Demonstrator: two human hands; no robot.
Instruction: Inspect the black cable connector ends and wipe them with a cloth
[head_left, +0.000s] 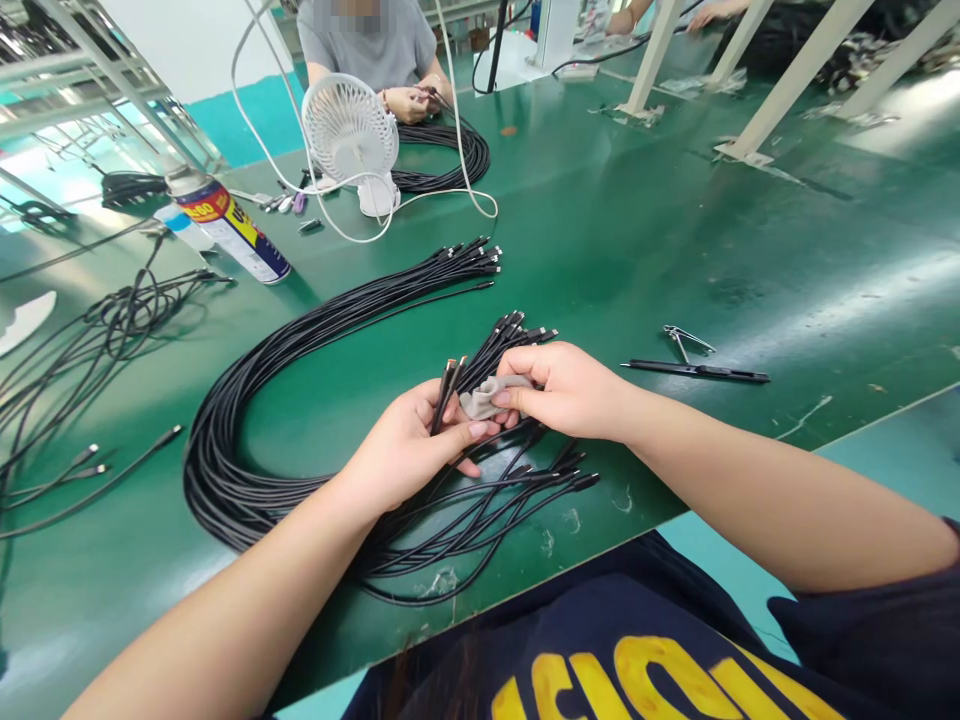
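My left hand [416, 435] is closed around a few black cables [448, 390], whose metal plug ends stick up past the fingers. A crumpled grey cloth [484, 397] is pinched between the thumb and fingers of my right hand [566, 390], touching the left fingertips. Beyond and beside both hands lies a big curved bundle of black cables [225, 440], bent in a U with its plugs pointing right. Several loose cable ends [551, 478] fan out just below my hands. Which cable the cloth touches, if any, is hidden by the fingers.
Tweezers [694, 371] and a nail clipper [686, 342] lie to the right. A spray can [229, 228] and a white fan [351, 135] stand at the back left. Tangled cables [120, 320] spread at left. Across the green table [600, 230], a person [375, 60] handles another cable coil.
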